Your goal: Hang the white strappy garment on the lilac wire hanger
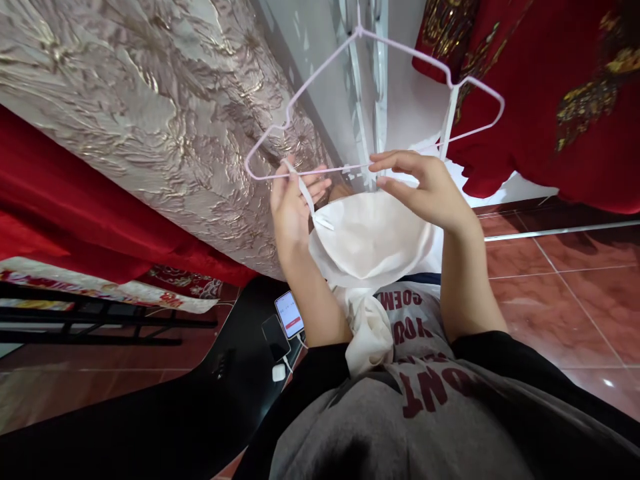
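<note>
A pale pink wire hanger (320, 73) hangs in front of me. A white garment (373, 240) droops from it down to my chest. My left hand (291, 207) is closed on the garment's white strap (301, 187) at the hanger's left end. My right hand (420, 187) is at the hanger's lower bar, fingers pinched on the garment's upper edge near the middle. A second white strap (449, 120) runs up to the hanger's right shoulder.
An embossed silver fabric (150, 100) hangs at the left over red cloth (60, 207). A red and gold garment (560, 87) hangs at the right. Two phones (289, 315) with a charger lie on a black surface (220, 393). The floor is red tile (565, 280).
</note>
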Demonstrator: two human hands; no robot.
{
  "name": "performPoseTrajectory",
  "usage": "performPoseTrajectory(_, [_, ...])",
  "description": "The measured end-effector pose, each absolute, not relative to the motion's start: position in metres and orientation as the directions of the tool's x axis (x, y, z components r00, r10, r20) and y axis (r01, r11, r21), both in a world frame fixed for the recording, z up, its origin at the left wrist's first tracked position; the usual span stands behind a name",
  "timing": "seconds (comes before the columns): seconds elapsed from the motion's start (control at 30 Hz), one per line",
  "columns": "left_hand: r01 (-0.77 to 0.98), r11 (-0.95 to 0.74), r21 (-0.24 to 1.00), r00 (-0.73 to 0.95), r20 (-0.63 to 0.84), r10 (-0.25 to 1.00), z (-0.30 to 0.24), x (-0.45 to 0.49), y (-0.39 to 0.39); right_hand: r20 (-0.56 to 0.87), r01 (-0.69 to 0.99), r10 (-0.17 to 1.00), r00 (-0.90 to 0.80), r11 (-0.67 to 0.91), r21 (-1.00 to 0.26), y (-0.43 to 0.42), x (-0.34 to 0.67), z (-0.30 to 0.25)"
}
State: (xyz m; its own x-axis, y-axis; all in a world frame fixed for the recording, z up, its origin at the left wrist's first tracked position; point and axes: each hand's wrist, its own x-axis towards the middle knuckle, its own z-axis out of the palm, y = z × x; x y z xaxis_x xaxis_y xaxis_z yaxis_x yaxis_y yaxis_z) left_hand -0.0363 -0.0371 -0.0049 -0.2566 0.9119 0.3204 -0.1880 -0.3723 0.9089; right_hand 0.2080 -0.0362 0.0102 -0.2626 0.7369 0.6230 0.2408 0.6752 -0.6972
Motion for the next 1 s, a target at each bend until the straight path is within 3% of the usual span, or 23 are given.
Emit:
performPoseTrajectory(0.1, [-0.214,-0.407,0.888,-0.307,0.334,0.891,0.001,-0.024,-0.036,0.689,0.219,0.723,0.045,0.666,-0.713,-0.018,0.215,-0.002])
performPoseTrajectory(0.2, [-0.217,-0.405,0.888,-0.369,0.309,0.876,0.003,-0.025,-0.036,0.66,0.214,0.679,0.321,0.627,-0.749,0.001,0.232,-0.013])
performPoseTrajectory(0.57, [-0.192,-0.535,0.823,-0.422,0.423,0.802,-0.004,-0.027,-0.026,0.61,0.113,0.719,0.333,0.612,-0.783,-0.022,0.23,0.027])
performPoseTrajectory(0.7, [-0.142,-0.529,0.837,-0.438,0.426,0.791,-0.01,-0.032,-0.019,0.787,0.026,0.522,0.331,0.828,-0.56,-0.015,0.228,0.048])
performPoseTrajectory(0.77, [-0.141,-0.547,0.825,-0.423,0.45,0.787,-0.013,-0.034,-0.016,0.849,0.105,0.415,0.327,0.877,-0.469,-0.005,0.234,0.045])
performPoseTrajectory(0.9, [-0.106,-0.549,0.829,-0.43,0.46,0.777,-0.015,-0.038,-0.017,0.862,0.392,0.319,0.393,0.79,-0.471,0.01,0.256,0.015])
performPoseTrajectory(1.0, [-0.095,-0.526,0.845,-0.431,0.442,0.787,-0.013,-0.039,-0.02,0.851,0.459,0.194,0.488,0.772,-0.439,0.015,0.267,-0.009])
